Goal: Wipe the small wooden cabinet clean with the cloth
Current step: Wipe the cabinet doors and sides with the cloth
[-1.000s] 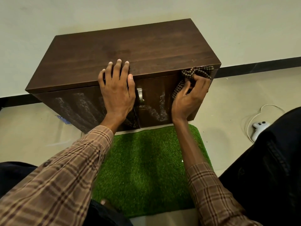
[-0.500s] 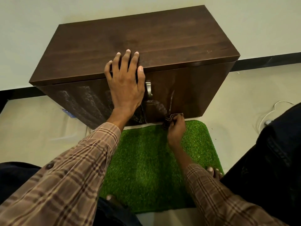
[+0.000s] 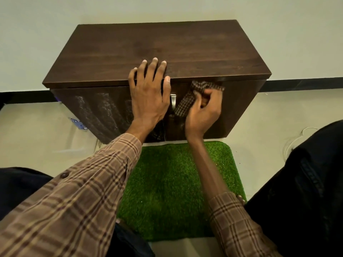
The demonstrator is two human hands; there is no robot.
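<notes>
Floor (image 3: 37, 130): cabinet (image 3: 157, 51), grass mat (image 3: 176, 191), cable (image 3: 297, 138).

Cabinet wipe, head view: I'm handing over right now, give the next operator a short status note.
Left hand: flat, fingers straight, pressing on the cabinet at its top front edge, bracing it.
Right hand: grips the checkered cloth against the upper part of the right door, beside the metal handle.
Cabinet stands on the floor against the wall, green mat in front.
Done: right door looks mostly free of marks.
Left: the left door shows pale streaks; whether the top or sides need wiping is hard to tell.
</notes>
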